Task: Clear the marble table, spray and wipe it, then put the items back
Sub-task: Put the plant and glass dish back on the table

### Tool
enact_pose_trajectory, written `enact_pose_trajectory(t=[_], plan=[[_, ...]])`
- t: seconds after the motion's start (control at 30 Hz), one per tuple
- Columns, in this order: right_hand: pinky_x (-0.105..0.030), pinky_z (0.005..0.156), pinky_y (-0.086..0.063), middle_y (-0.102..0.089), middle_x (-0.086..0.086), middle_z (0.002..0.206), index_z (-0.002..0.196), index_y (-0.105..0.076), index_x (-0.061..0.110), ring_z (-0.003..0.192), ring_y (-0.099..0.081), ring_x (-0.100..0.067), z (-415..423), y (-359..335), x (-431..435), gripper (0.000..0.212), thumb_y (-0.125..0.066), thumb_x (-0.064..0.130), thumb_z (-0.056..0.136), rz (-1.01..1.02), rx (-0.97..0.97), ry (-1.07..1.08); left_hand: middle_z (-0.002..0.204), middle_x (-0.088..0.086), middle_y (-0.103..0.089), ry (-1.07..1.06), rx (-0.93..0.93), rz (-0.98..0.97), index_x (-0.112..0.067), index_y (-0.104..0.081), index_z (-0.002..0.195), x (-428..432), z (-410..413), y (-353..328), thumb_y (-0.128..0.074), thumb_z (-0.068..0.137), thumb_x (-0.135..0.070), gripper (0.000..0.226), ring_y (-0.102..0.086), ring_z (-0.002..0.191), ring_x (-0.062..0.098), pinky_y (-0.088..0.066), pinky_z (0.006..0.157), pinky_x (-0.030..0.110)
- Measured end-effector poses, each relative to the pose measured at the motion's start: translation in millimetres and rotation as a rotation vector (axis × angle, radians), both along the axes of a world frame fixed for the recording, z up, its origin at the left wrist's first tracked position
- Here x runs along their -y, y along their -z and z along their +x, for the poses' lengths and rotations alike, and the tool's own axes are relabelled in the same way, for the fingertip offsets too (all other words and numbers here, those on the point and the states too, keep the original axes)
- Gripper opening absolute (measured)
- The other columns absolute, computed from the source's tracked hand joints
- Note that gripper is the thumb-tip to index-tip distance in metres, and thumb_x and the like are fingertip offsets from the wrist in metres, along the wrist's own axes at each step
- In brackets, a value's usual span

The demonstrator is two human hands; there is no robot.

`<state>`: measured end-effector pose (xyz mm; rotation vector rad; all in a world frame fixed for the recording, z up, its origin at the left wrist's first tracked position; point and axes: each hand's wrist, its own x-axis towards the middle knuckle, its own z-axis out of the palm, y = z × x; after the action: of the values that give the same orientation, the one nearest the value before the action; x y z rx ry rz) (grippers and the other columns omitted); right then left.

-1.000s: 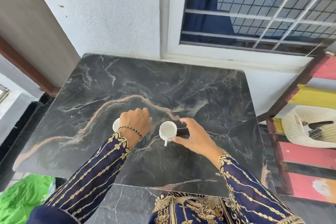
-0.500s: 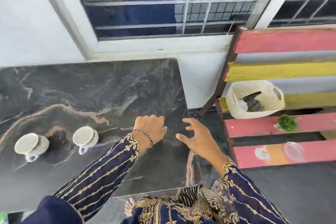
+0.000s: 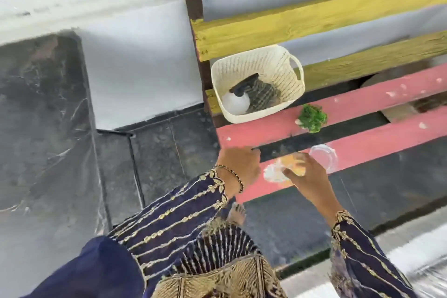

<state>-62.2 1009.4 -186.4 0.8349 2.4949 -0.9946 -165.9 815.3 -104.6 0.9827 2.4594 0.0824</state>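
The dark marble table [image 3: 43,104] fills the left edge of the view, and its cups are out of frame. On the front pink slat lies a blurred clear item with orange in it [image 3: 281,169], beside a clear round lid [image 3: 324,157]. My right hand [image 3: 310,176] reaches over that item, thumb and finger on either side of it; blur hides whether they grip. My left hand [image 3: 239,164] hovers at the slat's edge, fingers loosely curled, holding nothing. A cream basket [image 3: 278,60] further back holds a white spray bottle [image 3: 235,103] with a black trigger and a dark striped cloth [image 3: 262,94].
A pallet bench of pink and yellow slats [image 3: 362,101] stands right of the table, against the white wall. A small green plant [image 3: 312,117] sits on a pink slat. Dark floor tiles [image 3: 164,152] lie between table and bench.
The view has swung right, away from the table, and the two white cups have left the frame. Both hands have moved from the table's right edge to the bench's front pink slat.
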Motion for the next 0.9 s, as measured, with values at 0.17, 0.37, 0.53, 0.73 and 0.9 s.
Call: enact_pose_trajectory(t=[0.17, 0.37, 0.53, 0.73, 0.9], plan=[[-0.043, 0.115, -0.030, -0.048, -0.024, 0.147, 0.143, -0.047, -0.003, 0.138, -0.041, -0.039, -4.4, 67.5, -89.9, 0.071, -0.080, 0.026, 0.087, 0.156, 0.154, -0.034, 0.124, 0.010, -0.053, 0.050, -0.014, 0.067, -0.010, -0.043, 0.129, -106.3, -31.4, 55.7, -0.050, 0.093, -0.023, 0.038, -0.064, 0.097, 0.034, -0.047, 0.073, 0.039], [-0.061, 0.111, -0.030, -0.020, -0.013, 0.164, 0.158, -0.026, 0.018, 0.146, -0.025, -0.039, -10.6, 103.9, -127.4, 0.099, -0.082, 0.042, 0.079, 0.283, 0.227, -0.059, 0.146, 0.017, -0.036, 0.089, -0.134, 0.138, -0.009, -0.025, 0.146, -205.0, -48.5, 112.0, -0.056, 0.087, -0.009, 0.067, -0.059, 0.109, 0.031, -0.054, 0.073, 0.037], [-0.071, 0.104, -0.039, -0.012, -0.010, 0.165, 0.160, -0.022, 0.033, 0.145, -0.019, -0.045, -7.8, 115.1, -133.7, 0.102, -0.084, 0.037, 0.079, 0.213, 0.227, -0.079, 0.156, 0.027, -0.009, 0.115, -0.106, 0.123, -0.033, -0.010, 0.151, -242.4, -61.0, 135.1, -0.056, 0.085, 0.004, 0.089, -0.063, 0.101, 0.029, -0.058, 0.070, 0.032], [-0.061, 0.086, -0.057, -0.027, -0.012, 0.151, 0.153, -0.035, 0.030, 0.132, -0.034, -0.047, -8.5, 119.2, -139.5, 0.096, -0.087, 0.038, 0.073, 0.254, 0.198, -0.124, 0.140, 0.017, -0.036, 0.126, -0.086, 0.205, -0.023, -0.040, 0.140, -246.7, -68.1, 148.6, -0.055, 0.090, -0.008, 0.054, -0.064, 0.098, 0.029, -0.060, 0.074, 0.034], [-0.054, 0.082, -0.055, -0.030, -0.009, 0.151, 0.151, -0.036, 0.033, 0.132, -0.036, -0.043, -9.1, 106.5, -118.2, 0.093, -0.087, 0.040, 0.072, 0.232, 0.168, -0.070, 0.136, 0.015, -0.046, 0.088, -0.059, 0.302, -0.013, -0.048, 0.134, -224.4, -62.5, 131.5, -0.050, 0.092, -0.007, 0.042, -0.065, 0.100, 0.029, -0.058, 0.077, 0.034]])
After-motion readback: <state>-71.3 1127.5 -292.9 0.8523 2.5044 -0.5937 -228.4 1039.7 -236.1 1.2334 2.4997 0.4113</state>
